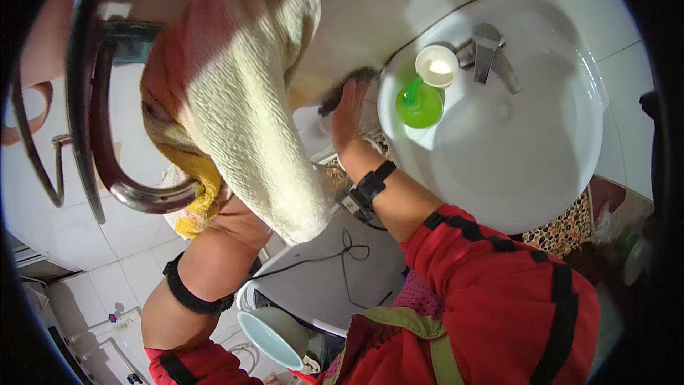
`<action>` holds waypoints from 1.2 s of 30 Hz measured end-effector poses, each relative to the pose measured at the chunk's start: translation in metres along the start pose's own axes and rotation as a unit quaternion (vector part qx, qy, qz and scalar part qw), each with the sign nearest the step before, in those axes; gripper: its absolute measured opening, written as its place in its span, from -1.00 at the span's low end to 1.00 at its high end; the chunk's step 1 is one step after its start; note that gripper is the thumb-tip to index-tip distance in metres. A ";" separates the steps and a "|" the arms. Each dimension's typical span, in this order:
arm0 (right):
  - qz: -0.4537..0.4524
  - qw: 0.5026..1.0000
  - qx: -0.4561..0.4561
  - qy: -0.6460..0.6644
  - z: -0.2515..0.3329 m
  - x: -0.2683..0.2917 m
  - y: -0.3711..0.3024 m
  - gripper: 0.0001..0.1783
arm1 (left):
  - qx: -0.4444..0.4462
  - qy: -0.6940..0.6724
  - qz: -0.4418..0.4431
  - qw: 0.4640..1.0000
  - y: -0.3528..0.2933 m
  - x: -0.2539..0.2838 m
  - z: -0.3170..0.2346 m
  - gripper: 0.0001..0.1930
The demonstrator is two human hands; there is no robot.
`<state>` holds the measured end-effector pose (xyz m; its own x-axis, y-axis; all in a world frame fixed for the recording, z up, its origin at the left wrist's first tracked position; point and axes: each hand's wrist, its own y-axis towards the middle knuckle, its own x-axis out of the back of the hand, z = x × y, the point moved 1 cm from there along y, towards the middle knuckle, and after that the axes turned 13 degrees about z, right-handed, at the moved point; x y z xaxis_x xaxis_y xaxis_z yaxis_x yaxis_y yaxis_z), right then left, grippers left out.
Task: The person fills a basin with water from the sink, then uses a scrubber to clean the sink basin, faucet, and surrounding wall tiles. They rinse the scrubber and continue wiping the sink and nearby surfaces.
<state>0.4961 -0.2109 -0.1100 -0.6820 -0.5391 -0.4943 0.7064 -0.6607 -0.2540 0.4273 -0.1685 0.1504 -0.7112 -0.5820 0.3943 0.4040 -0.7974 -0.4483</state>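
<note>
A pale yellow and reddish towel (246, 100) hangs over a metal rail at the upper left. My left hand (239, 215) reaches up against the towel's lower end; the cloth covers its fingers, so its grip is hidden. My right hand (347, 117) is raised beside the tiled wall, left of the white washbasin (513, 171). Its fingers look stretched out, close to a dark patch that I cannot make out. On the basin's left side stand a green pump bottle (419, 105) and a white cup (437, 66), both apart from my right hand.
A metal tap (487, 50) stands at the back of the basin. Curved metal rails (153, 196) jut out at the left. Below my arms are a grey surface with a dark cable (306, 262) and a pale blue bowl (274, 335). Pebble-patterned covering (566, 224) shows under the basin.
</note>
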 end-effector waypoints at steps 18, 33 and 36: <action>0.085 0.992 0.072 -0.065 -0.039 0.019 -0.011 -0.26 | 0.014 -0.031 0.002 0.999 -0.001 -0.005 -0.001 -0.80; 0.183 0.937 0.121 -0.272 -0.015 0.020 -0.030 -0.30 | 0.031 -0.113 -0.056 0.992 0.005 -0.022 -0.002 -0.77; 0.056 0.984 0.086 0.144 -0.014 0.020 -0.034 -0.30 | 0.031 -0.145 0.010 0.989 -0.001 -0.015 -0.004 -0.74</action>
<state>0.4614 -0.1917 -0.1227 -0.5021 -0.4593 -0.7328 0.7146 -0.6976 -0.0523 0.4353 -0.1581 0.1413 -0.5119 -0.6118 0.6030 0.4566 -0.7884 -0.4123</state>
